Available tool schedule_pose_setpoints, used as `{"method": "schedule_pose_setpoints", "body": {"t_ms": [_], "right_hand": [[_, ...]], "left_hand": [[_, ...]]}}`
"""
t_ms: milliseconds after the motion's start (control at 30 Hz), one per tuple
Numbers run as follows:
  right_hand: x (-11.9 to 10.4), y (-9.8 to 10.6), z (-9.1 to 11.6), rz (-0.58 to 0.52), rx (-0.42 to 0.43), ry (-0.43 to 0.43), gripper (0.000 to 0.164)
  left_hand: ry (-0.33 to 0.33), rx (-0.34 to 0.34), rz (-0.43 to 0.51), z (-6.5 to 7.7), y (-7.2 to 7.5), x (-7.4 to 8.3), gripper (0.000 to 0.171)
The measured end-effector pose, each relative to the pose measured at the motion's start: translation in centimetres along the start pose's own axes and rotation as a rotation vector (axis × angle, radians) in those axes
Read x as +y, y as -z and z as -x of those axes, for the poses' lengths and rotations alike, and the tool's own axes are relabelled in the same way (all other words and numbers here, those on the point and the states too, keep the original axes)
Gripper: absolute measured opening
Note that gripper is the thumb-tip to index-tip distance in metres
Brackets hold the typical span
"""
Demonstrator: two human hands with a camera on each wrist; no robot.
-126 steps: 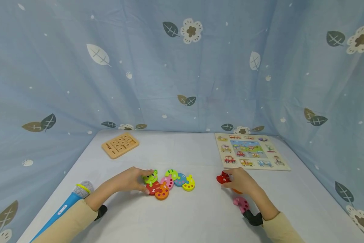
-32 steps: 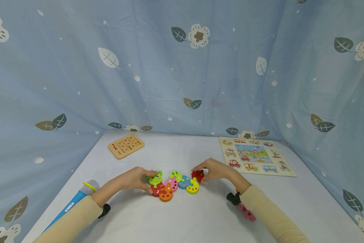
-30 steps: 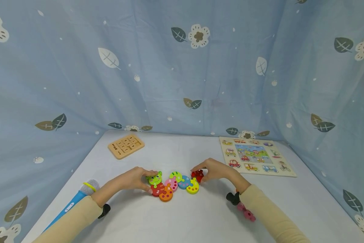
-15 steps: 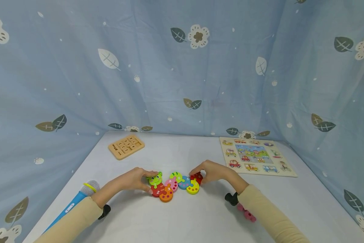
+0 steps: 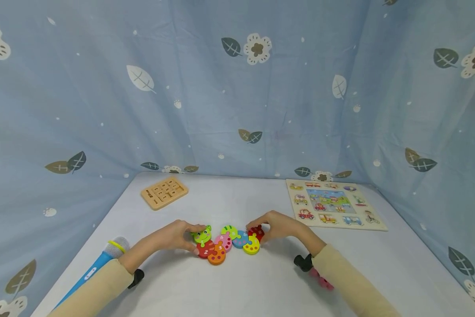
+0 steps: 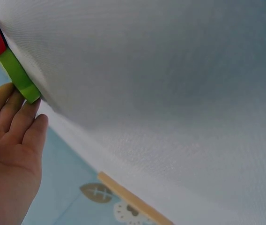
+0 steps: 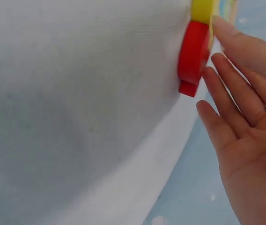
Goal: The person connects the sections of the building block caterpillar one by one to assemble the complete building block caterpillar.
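Observation:
A wooden caterpillar puzzle [image 5: 223, 241] of numbered, coloured pieces lies mid-table in the head view. My left hand [image 5: 173, 235] holds its left end, fingers at the green face piece [image 5: 202, 235] and thumb at the red piece marked 2 [image 5: 205, 250]. In the left wrist view, fingertips touch the green piece's edge [image 6: 19, 77]. My right hand [image 5: 280, 225] pinches another red piece [image 5: 256, 231] against the yellow piece [image 5: 251, 245] at the right end. The right wrist view shows this red piece's side [image 7: 193, 51] meeting the yellow one; whether they interlock I cannot tell.
A pink piece [image 5: 320, 279] lies partly behind the right sleeve. A blue toy microphone [image 5: 98, 266] is at left, partly under the left sleeve. Farther back are a wooden number board [image 5: 164, 192] and a vehicle picture puzzle [image 5: 336, 204]. Black objects [image 5: 302, 263] sit by both wrists.
Over about four seconds my right hand has carried the red piece leftward to the yellow end piece. In the last second it has moved slightly closer. My left hand keeps its hold.

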State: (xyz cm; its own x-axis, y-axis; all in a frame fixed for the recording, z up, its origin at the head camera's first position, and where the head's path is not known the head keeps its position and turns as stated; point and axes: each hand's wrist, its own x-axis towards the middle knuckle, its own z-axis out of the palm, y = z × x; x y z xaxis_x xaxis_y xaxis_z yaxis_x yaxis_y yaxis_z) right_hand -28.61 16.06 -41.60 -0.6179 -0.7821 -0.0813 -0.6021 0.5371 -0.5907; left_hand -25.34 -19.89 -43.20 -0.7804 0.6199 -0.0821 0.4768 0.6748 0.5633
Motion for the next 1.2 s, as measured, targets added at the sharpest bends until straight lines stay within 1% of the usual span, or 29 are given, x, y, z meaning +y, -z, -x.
{"method": "schedule_pose_setpoints", "body": {"t_ms": [100,233,400,467,733,967,1100,1200], "right_hand": [[0.3,0.2,0.6,-0.066,0.036,-0.008,0.05],[0.3,0.7,1.7,-0.098,0.074,0.003,0.05],[0.5,1.0,3.4,-0.075,0.126,0.012,0.051],[0.5,1.0,4.0,-0.074,0.143,0.004,0.052],[0.5,0.5,6.4,-0.071,0.206,-0.078,0.05],[-0.2,0.0,9.1,-0.018,0.286,-0.093,0.05],[-0.6,-0.3,10.6,-0.006,0.294,-0.115,0.05],[-0.9,-0.6,11.7,-0.009,0.287,-0.154,0.05]], "left_hand": [[-0.008,0.001,0.001,0.0,0.0,0.0,0.074],[-0.015,0.003,-0.001,0.0,0.1,0.1,0.074],[-0.029,0.005,-0.001,0.1,0.2,0.0,0.074],[-0.029,0.007,-0.008,0.1,0.2,-0.1,0.075],[-0.025,-0.002,0.016,0.1,0.3,-0.1,0.076],[-0.033,0.006,0.009,0.0,0.2,-0.2,0.077],[-0.036,0.006,0.004,0.0,0.2,-0.3,0.078],[-0.038,0.005,0.001,0.0,0.2,-0.3,0.078]]}}
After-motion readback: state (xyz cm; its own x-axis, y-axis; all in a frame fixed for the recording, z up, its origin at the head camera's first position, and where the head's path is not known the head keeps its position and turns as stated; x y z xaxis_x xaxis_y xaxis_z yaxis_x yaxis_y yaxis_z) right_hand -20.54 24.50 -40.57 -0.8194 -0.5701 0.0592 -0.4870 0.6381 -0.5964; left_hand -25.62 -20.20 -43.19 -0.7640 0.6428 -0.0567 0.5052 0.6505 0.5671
